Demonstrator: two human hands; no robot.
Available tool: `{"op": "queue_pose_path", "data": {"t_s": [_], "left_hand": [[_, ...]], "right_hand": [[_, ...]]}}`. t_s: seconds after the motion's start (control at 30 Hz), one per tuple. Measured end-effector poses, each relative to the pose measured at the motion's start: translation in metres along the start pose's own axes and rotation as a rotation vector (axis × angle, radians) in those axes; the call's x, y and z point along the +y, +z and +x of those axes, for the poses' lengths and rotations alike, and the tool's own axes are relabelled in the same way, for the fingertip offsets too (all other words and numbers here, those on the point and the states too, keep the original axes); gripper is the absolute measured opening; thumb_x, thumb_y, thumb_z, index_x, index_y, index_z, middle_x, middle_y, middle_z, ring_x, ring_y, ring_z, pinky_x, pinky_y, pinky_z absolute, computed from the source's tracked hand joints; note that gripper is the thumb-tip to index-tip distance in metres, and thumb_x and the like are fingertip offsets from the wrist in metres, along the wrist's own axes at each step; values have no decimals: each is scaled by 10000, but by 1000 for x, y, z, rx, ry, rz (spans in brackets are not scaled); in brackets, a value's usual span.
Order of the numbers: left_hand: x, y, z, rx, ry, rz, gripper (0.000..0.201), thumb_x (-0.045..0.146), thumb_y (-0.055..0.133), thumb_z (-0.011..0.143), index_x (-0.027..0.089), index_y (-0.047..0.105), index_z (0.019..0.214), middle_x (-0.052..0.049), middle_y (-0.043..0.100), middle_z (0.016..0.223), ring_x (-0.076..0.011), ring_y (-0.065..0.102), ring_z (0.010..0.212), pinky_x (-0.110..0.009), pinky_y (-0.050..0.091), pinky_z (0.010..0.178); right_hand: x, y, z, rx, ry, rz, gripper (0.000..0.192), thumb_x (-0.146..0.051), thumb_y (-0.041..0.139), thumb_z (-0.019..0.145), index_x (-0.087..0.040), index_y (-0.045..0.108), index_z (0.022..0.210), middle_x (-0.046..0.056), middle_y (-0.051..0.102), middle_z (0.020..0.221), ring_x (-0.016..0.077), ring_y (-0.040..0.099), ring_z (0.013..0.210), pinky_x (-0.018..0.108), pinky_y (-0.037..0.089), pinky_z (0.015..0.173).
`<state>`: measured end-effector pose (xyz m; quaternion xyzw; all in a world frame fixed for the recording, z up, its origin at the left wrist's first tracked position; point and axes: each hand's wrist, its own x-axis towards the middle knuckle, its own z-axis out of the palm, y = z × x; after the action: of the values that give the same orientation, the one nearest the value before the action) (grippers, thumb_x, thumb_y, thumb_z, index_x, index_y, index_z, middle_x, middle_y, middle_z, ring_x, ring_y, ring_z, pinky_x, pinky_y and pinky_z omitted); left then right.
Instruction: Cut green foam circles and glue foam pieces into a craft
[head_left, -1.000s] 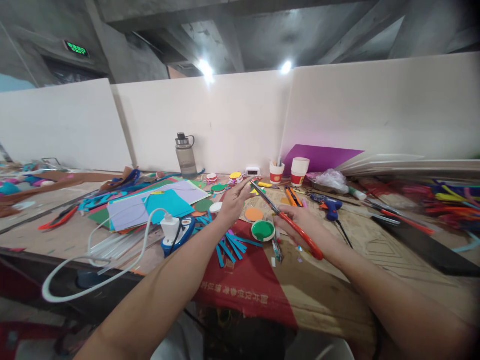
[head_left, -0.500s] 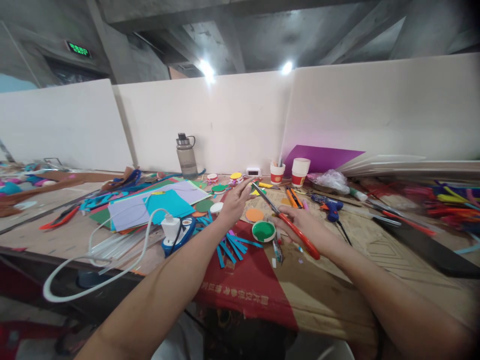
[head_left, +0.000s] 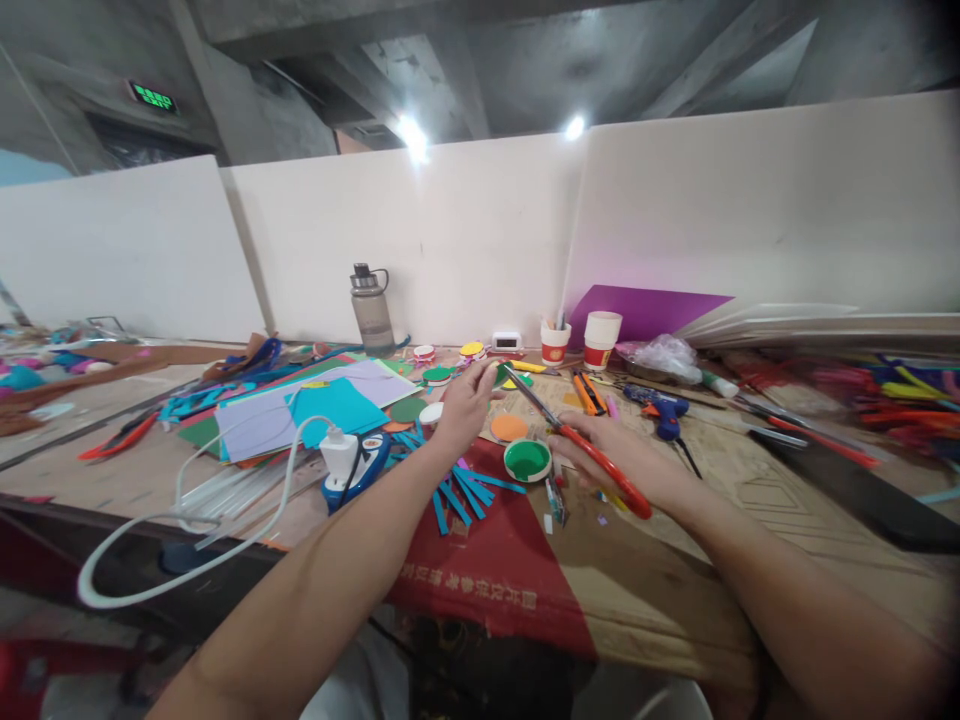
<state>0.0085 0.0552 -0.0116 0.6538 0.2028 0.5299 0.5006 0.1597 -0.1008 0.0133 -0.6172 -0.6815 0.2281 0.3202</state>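
Observation:
My left hand [head_left: 463,408] is closed in a pinch on a small dark green paper disc [head_left: 503,376], partly covered by the fingers. My right hand [head_left: 611,450] grips red-handled scissors [head_left: 628,491], whose blades point up and left to the disc's edge. Below the blades lies an orange disc [head_left: 509,428] on the table. Nearer to me sits a round white-rimmed tub with green inside [head_left: 527,461]. Blue paper strips [head_left: 471,492] fan out to its left.
A plugged-in power strip [head_left: 358,470] with a looping white cable stands left of my arm. Coloured sheets [head_left: 337,415] are stacked behind it. Further back are a water bottle [head_left: 372,312] and paper cups [head_left: 602,338]. A blue glue gun [head_left: 660,410] lies on the right.
The green disc now shows more of its face between my left fingers. The scissors' handles have shifted slightly right with my right hand.

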Motion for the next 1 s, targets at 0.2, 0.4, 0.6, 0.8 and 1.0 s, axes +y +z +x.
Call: {"op": "queue_pose_path", "data": {"t_s": [0.2,0.4,0.6,0.8,1.0], "left_hand": [[5,-5,6,65,-140,-325,305,429,695,793,170,655,947,-48,650,1041,-180,612,982,-354,572,840],[6,-5,5,37,-260,-405,362,400,786,708,183,628,952,-38,679,962,-188,647,945,-374,557,843],[5,-5,4,5,-217,-381,380,402,818,657,179,635,904,-17,674,900,-174,651,864,-348,552,797],[10,-4,3,9,-164,-378,421,422,841,606,181,616,866,10,662,863,-140,642,778,-279,551,695],[12,-4,3,-16,-127,-368,417,391,843,610,191,636,912,9,682,845,-132,648,727,-241,531,632]], "right_hand": [[6,1,2,103,-5,-133,251,-419,510,891,-192,616,873,14,617,656,158,568,576,254,405,540],[15,0,7,316,117,-435,334,-345,518,882,-196,671,1138,97,685,797,223,602,696,281,373,579],[4,-2,1,151,53,-89,241,-395,551,854,-201,629,971,17,622,673,165,571,560,263,418,526],[-4,-2,-5,-26,46,241,336,-541,521,850,-231,430,760,-63,486,562,117,496,426,252,441,435],[-3,-3,-5,-26,38,221,348,-559,519,845,-225,449,777,-61,481,578,107,487,432,243,443,429]]}}
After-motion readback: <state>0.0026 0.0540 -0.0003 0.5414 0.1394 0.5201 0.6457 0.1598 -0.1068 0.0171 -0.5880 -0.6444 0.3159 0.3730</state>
